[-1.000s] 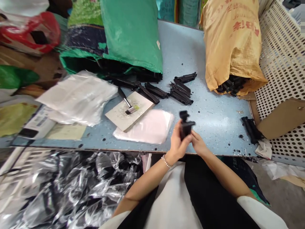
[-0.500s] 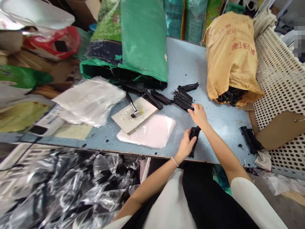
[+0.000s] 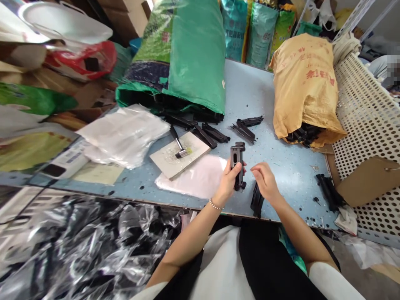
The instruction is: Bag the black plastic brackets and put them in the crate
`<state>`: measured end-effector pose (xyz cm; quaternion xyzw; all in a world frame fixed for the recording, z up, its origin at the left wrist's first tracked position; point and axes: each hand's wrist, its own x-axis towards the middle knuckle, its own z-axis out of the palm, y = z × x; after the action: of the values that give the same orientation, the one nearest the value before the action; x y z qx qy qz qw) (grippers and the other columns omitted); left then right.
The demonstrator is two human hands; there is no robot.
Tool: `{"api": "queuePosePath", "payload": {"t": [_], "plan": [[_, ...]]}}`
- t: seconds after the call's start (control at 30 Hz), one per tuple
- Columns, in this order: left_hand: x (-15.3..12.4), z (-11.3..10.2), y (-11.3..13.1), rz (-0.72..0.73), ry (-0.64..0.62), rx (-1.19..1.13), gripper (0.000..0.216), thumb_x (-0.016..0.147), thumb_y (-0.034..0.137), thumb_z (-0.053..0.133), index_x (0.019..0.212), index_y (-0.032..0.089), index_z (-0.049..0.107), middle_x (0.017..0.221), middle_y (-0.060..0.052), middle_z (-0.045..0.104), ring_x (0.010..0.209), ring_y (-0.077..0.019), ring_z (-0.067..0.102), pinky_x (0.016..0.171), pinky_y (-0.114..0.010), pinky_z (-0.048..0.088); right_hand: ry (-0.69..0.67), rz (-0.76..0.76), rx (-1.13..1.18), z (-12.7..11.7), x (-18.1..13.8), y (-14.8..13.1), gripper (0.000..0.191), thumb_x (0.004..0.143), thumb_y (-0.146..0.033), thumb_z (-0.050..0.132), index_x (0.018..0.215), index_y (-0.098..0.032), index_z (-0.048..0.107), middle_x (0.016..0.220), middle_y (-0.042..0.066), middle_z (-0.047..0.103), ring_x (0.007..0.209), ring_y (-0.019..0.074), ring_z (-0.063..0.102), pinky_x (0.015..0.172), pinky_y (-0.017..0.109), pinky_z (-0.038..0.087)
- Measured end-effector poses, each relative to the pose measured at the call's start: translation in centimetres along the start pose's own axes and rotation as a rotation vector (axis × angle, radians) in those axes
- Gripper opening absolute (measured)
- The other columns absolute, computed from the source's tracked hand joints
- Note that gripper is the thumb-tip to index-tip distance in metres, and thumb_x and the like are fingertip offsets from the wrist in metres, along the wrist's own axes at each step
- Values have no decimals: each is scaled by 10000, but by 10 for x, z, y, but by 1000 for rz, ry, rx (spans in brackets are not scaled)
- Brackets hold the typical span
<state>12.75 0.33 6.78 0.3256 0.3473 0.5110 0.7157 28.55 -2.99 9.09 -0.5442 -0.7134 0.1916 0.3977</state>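
My left hand (image 3: 229, 180) is closed around a long black plastic part (image 3: 237, 160) and holds it upright over the blue table (image 3: 281, 162). My right hand (image 3: 265, 181) hovers just to the right of it, fingers curled into a loose pinch with nothing visible in them. Under my right hand a second black part (image 3: 256, 201) lies at the table's near edge. A small pile of similar black parts (image 3: 245, 127) lies farther back.
A green sack (image 3: 187, 62) and a tan sack (image 3: 303, 83) lie on the table, spilling black parts. A brush (image 3: 178, 146) rests on a board, beside clear bags (image 3: 125, 133) and a pinkish bag (image 3: 196, 177). A white perforated basket (image 3: 368, 108) and a cardboard box (image 3: 368, 175) stand at the right.
My right hand came back from the pile of parts. My left hand now holds a part upright, and the part it held before lies at the table edge.
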Motion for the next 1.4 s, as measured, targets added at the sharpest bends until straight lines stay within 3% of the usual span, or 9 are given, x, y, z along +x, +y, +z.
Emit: {"api": "queuePosePath", "payload": {"t": [0.13,0.33,0.57,0.67,0.8,0.97,1.1,1.27,1.4], "plan": [[-30,14,2,-63,-115,57,479,825,468,781,1184,216,588,925,0,630,752,-128,564,716,-261,477,58,11,-75,-18,16,-8,443,1057,-591,360,853,-248,552,839,47,589,848,227,555,816,395,465],[-29,14,-2,-9,-10,125,490,830,442,772,1212,230,551,899,17,592,771,-132,550,718,-266,468,-104,257,222,-8,4,-8,582,1055,-661,232,734,-248,487,703,7,539,694,187,537,684,340,456],[-29,10,12,-123,11,58,467,835,491,746,1153,223,533,925,15,618,697,-105,559,623,-240,457,-182,-358,-318,6,-51,-3,312,1053,-492,472,1057,-239,655,959,81,678,895,246,559,804,407,400],[-26,4,0,-147,53,85,540,831,490,759,1232,224,516,990,-5,638,749,-116,596,692,-253,490,-242,-419,-366,9,-50,4,271,1059,-432,482,1004,-247,673,917,67,676,887,241,551,809,403,384],[-21,-14,-35,-74,211,171,678,844,431,751,1383,217,398,1088,-44,645,959,-174,650,885,-315,522,-388,-323,-245,13,-3,33,335,1071,-467,433,1000,-251,679,931,54,687,919,231,582,879,400,431],[-37,-21,-86,89,104,584,430,924,339,621,1319,188,540,1364,-164,595,1365,-310,520,1194,-554,364,-1,121,-392,29,105,93,401,1048,-390,458,1336,-143,590,1389,220,579,1290,337,509,1088,511,401],[-36,-22,-94,185,37,702,397,905,365,645,1260,188,628,1481,-182,524,1474,-343,415,1262,-588,260,-23,237,-422,35,148,117,402,986,-320,545,1290,-66,613,1230,260,659,1165,367,573,1006,547,462],[19,-21,-48,-51,209,33,622,804,476,795,1325,258,535,1323,-99,620,1269,-244,617,1117,-435,473,-8,69,-379,31,92,88,275,959,-274,590,1188,-160,689,1196,174,698,1139,332,587,1034,552,469],[52,-5,-19,-120,247,-267,598,763,578,808,1171,237,533,929,6,638,860,-162,700,816,-311,570,-14,-292,-286,31,9,43,295,988,-204,571,1252,-255,691,1261,122,698,1101,294,615,988,533,522]]}}
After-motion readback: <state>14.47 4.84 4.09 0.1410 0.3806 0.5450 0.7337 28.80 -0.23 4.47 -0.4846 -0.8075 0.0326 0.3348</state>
